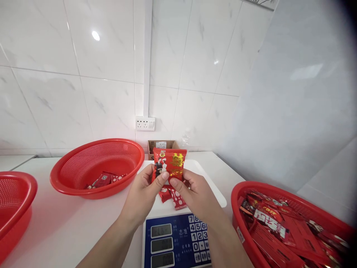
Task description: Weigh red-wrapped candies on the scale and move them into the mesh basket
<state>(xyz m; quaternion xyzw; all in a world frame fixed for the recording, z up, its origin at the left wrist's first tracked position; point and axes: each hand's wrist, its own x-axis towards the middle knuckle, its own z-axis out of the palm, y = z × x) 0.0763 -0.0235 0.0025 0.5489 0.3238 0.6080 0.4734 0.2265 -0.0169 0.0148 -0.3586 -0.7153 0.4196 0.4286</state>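
A red snack packet (176,163) with gold lettering is held upright between both hands, above the white pan of a digital scale (205,178). My left hand (143,191) grips its left side, thumb across the front. On the right edge my right hand (196,190) is closed, its thumb also pressed on the front. Behind and below the packet, a red packet with white dots (178,200) and another red packet (165,194) lie on the pan. The scale's blue panel (181,242) faces me, its keys partly covered by my right forearm.
A red basket (237,197) full of red packets stands at the right. Another red basket (64,178) at the left holds several packets; part of a third basket (30,190) shows at the far left. Behind the scale are a cardboard box (152,144) and a clear bottle (185,140).
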